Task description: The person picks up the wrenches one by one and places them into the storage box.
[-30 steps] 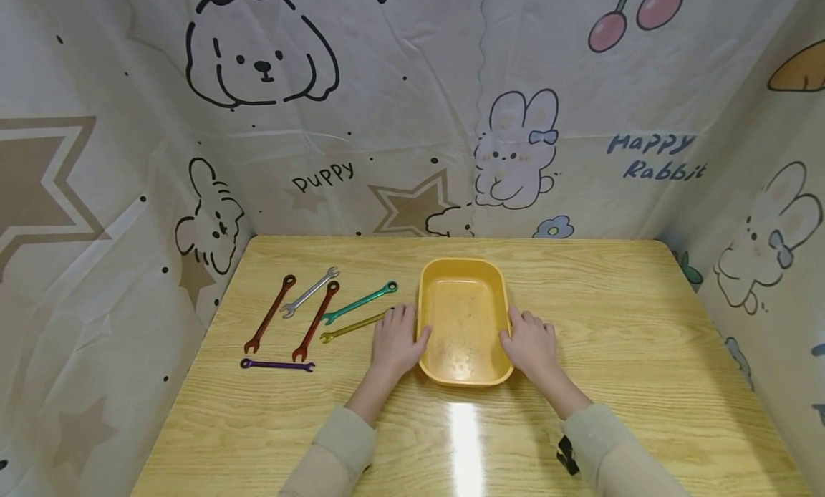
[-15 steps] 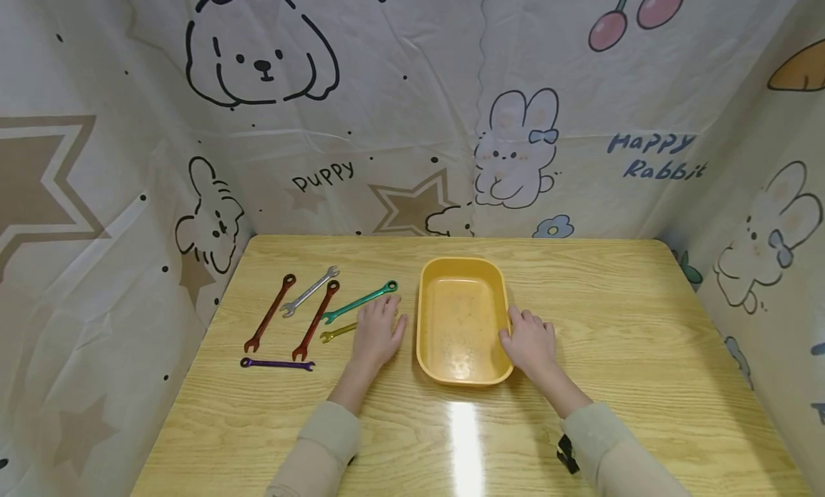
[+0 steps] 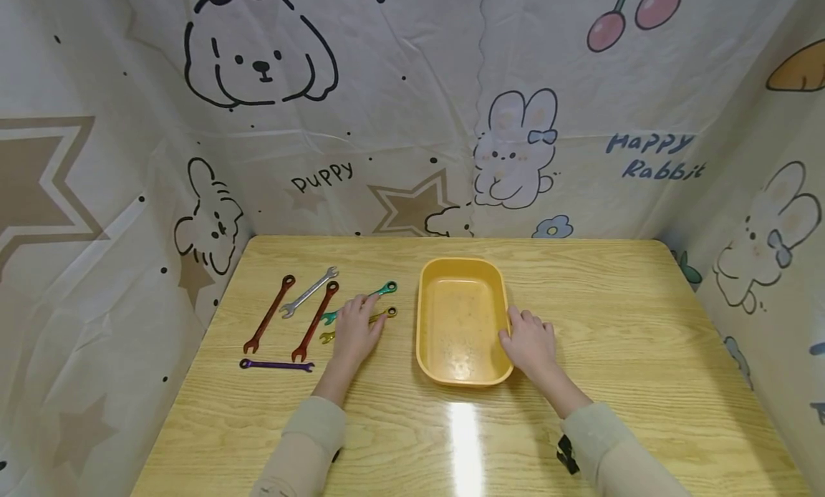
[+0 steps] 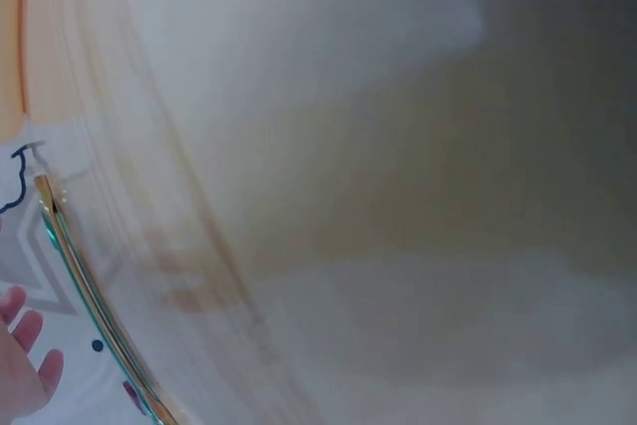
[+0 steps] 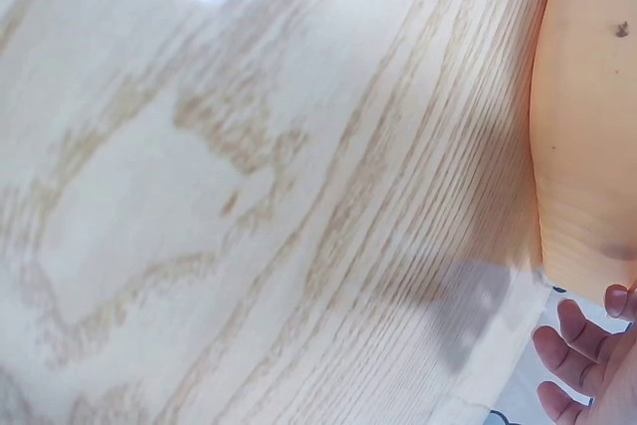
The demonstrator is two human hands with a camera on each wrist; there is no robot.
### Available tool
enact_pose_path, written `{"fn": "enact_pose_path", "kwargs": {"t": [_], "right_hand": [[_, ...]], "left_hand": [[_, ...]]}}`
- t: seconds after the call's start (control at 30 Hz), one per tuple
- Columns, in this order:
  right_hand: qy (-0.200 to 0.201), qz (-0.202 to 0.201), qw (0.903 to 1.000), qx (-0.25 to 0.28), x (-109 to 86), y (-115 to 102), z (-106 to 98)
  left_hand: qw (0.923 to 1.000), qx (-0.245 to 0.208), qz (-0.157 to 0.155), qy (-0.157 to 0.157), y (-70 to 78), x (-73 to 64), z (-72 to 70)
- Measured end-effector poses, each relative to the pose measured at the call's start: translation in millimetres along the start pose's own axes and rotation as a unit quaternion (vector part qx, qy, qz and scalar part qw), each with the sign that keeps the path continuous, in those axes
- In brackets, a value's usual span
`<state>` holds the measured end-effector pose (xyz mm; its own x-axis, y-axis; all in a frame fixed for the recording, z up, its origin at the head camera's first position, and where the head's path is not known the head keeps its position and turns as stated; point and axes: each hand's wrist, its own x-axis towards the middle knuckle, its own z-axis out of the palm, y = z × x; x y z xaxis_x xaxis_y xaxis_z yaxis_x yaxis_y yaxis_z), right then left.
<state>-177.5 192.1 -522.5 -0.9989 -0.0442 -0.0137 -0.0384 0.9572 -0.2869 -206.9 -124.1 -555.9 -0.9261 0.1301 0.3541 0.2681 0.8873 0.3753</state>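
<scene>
My left hand [image 3: 354, 329] is over the green wrench [image 3: 389, 288] and the yellow wrench [image 3: 391, 312], covering their middles in the head view. Its fingers [image 4: 28, 328] are loosely extended beside these wrenches in the left wrist view, with nothing between them. A yellow plastic tray [image 3: 462, 374] sits at the middle of the table, with nothing inside. My right hand [image 3: 531, 343] holds its right side, thumb over the rim and fingers along the outside. In the right wrist view the tray's wall [image 5: 587, 126] rises next to the fingertips [image 5: 562, 360].
Left of my left hand lie two red wrenches [image 3: 269, 314], a silver wrench [image 3: 309, 293] and a purple wrench [image 3: 277, 365]. The wooden table [image 3: 619, 296] meets a printed cloth [image 3: 399, 110] at its back and sides.
My left hand has let go of the tray's left side and moved left over the green and yellow wrenches. The right hand and the tray have stayed nearly in place.
</scene>
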Motion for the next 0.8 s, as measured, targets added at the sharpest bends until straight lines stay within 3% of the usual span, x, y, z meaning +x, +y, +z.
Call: {"fn": "enact_pose_path", "kwargs": {"t": [0.43,0.8], "right_hand": [[-0.001,0.000,1.0000,0.002,-0.3,0,0],[0.000,-0.003,1.0000,0.003,-0.3,0,0]], "left_hand": [[0.9973,-0.024,-0.051,-0.046,-11.0,-1.3,4.6],[0.9962,-0.044,-0.063,-0.042,-16.3,-3.7,7.5]]}}
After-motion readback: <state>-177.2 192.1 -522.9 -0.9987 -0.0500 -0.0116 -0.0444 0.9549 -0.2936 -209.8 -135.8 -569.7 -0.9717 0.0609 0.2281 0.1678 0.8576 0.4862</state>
